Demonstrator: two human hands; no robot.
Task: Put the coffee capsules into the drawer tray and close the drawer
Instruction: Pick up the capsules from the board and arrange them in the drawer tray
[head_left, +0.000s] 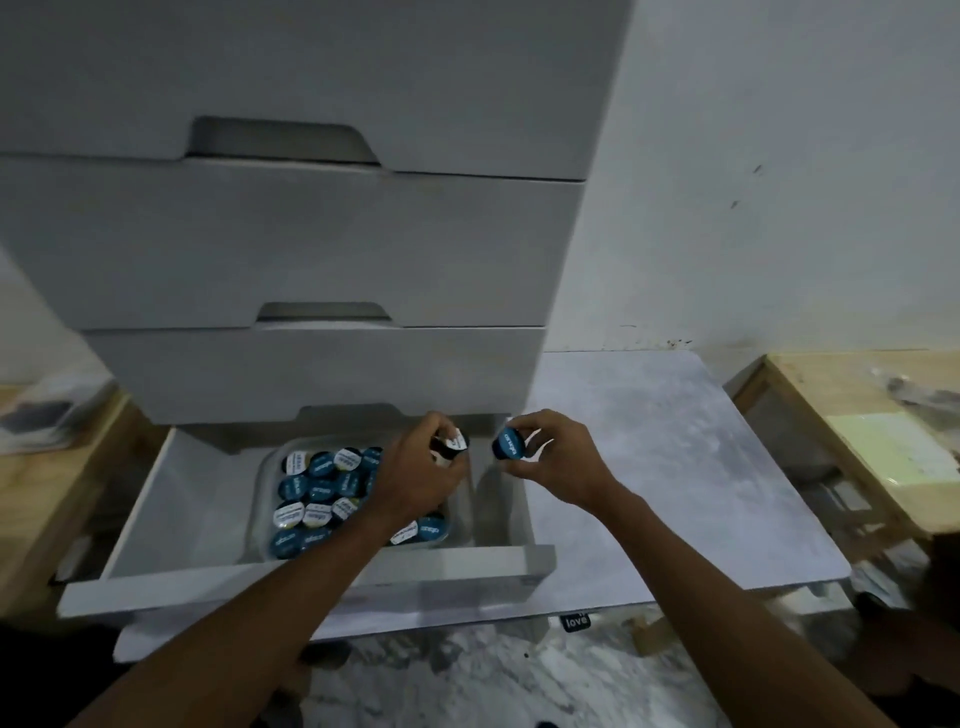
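Observation:
The bottom drawer (171, 488) of a white cabinet stands pulled out. Inside it a clear tray (258, 488) holds several coffee capsules (317, 491) with blue or white lids. My left hand (415, 475) hovers over the tray's right side, closed around a white-lidded capsule (453, 446). My right hand (553, 460) is just right of it, above the drawer's right edge, pinching a blue-lidded capsule (508, 443) with its lid facing left.
Two shut drawers (291, 244) rise above the open one. A grey marbled tabletop (675, 467) lies to the right. Wooden furniture (857, 415) with papers flanks the right, another wooden surface (41, 467) the left. A white wall stands behind.

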